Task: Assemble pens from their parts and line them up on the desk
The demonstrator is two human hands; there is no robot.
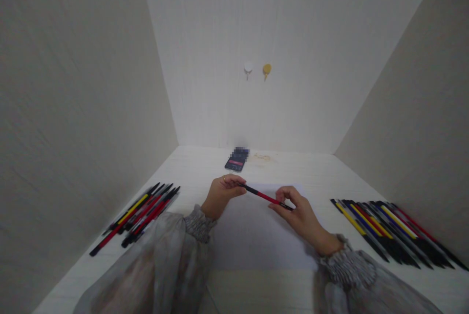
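A red and black pen (266, 197) is held between my two hands, above a white sheet of paper (256, 245). My left hand (226, 193) pinches its black end at the upper left. Thumb and fingers of my right hand (295, 209) close on the other black end, lower and to the right. The pen slants down from left to right, its red middle bare between the hands. Whether the pen is capped I cannot make out.
Several pens in red, black and yellow (146, 214) lie in a pile at the left. More colourful pens (392, 231) lie side by side at the right. A phone (235, 161) lies near the back wall, where two hooks (267, 68) hang. Side walls flank the table.
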